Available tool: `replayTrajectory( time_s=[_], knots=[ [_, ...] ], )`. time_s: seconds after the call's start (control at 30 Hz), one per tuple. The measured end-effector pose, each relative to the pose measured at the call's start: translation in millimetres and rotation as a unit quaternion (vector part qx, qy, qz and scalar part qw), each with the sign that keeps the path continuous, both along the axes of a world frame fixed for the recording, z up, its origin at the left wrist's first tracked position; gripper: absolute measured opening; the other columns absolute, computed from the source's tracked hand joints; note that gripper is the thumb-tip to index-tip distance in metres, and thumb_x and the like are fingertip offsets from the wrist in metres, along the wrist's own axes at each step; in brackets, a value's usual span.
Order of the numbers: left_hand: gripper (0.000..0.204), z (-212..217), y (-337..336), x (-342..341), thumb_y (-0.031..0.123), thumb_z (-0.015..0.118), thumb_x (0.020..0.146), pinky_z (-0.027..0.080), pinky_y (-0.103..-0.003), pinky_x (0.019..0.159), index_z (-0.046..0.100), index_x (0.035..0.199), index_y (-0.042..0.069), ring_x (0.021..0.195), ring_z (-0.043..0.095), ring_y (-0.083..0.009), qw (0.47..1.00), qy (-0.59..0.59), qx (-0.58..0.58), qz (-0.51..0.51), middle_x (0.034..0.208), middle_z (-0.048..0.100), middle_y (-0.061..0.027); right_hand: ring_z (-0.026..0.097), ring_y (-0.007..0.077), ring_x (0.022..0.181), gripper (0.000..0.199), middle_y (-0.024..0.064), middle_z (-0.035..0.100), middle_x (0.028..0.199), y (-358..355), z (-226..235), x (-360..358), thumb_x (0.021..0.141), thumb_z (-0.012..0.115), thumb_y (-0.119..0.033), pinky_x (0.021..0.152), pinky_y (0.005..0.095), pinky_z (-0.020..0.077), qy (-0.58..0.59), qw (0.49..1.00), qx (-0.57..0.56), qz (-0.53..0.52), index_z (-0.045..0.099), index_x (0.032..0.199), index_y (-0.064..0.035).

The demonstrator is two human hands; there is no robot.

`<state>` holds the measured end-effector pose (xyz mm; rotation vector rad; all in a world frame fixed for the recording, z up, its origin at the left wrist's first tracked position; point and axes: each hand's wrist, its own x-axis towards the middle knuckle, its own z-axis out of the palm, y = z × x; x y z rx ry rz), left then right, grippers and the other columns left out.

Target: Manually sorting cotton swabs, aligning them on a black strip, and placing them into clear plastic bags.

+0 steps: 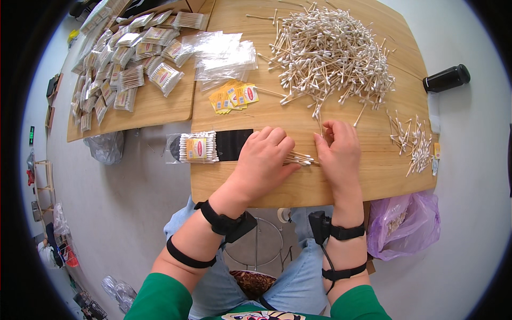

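My left hand (266, 157) is closed over a small bunch of cotton swabs (301, 158), whose white tips stick out to the right beneath the fingers. Just right of it, the fingers of my right hand (338, 154) are pinched together around the lower end of a cotton swab (320, 121) at the near edge of the big pile. Left of my left hand lies a black flat strip (229, 145), partly covered by that hand. At its left end a clear bag with a row of cotton swabs and a yellow label card (197, 148) overhangs the table edge.
A large heap of loose cotton swabs (333, 53) covers the far middle; a smaller group (418, 146) lies right. Yellow cards (232, 97) and clear bags (226, 58) sit left of the heap. Filled packs (128, 77) crowd the left table. A black bottle (447, 78) and purple bag (405, 224) are right.
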<state>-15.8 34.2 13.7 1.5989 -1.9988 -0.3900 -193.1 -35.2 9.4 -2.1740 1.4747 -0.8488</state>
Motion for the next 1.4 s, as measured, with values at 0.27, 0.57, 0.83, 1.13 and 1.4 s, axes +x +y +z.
replayTrajectory(
  time_s=[0.27,0.57,0.83,1.13,1.4],
  knots=[
    [0.021,-3.2,-5.7,8.9,0.017,0.075,0.082,0.047,-0.042,0.081,0.062,0.095,0.006,0.092,0.059,-0.0319,0.995,0.049,-0.040,0.080,0.093,0.060,-0.0098,0.060,0.0309,0.084,0.008,0.0116,0.062,0.086,0.4,-5.1,-3.5,0.082,0.070,-0.006,0.075,0.0425,0.0485,-0.027,0.999,0.022,0.041,0.065,0.087,-0.0036],
    [0.020,-18.5,-21.1,6.3,0.005,0.068,0.086,0.048,-0.043,0.087,0.066,0.106,0.004,0.100,0.060,-0.0349,0.988,0.075,-0.082,0.107,0.104,0.063,-0.0134,0.060,0.0300,0.083,0.008,0.0104,0.063,0.084,-1.1,3.0,-12.2,0.082,0.066,0.000,0.073,0.0407,0.0495,0.018,0.997,-0.033,0.066,0.070,0.088,-0.0043],
    [0.017,-14.9,-40.6,-14.1,0.011,0.073,0.084,0.048,-0.041,0.085,0.067,0.099,0.006,0.099,0.059,-0.0325,0.991,0.071,-0.063,0.093,0.100,0.062,-0.0105,0.061,0.0304,0.087,0.018,0.0115,0.064,0.091,-2.4,-1.4,-4.8,0.082,0.063,0.002,0.076,0.0408,0.0504,-0.114,0.990,0.080,0.000,0.070,0.097,-0.0041],
    [0.011,1.5,-40.9,1.5,0.004,0.067,0.083,0.048,-0.042,0.087,0.067,0.094,0.006,0.098,0.059,-0.0331,0.995,0.024,0.086,-0.035,0.097,0.061,-0.0110,0.059,0.0321,0.100,0.035,0.0127,0.063,0.104,-16.2,-0.4,-19.5,0.083,0.061,0.002,0.090,0.0416,0.0487,-0.026,1.000,0.000,0.012,0.071,0.115,-0.0080],
    [0.013,-9.4,-54.6,-14.2,0.008,0.068,0.087,0.048,-0.042,0.089,0.066,0.099,0.006,0.104,0.058,-0.0330,0.993,-0.007,-0.094,0.069,0.107,0.061,-0.0118,0.058,0.0333,0.100,0.022,0.0133,0.064,0.104,-22.7,-3.6,-8.0,0.084,0.065,-0.002,0.089,0.0428,0.0478,0.043,0.995,-0.074,0.047,0.072,0.105,-0.0070]
  ],
)
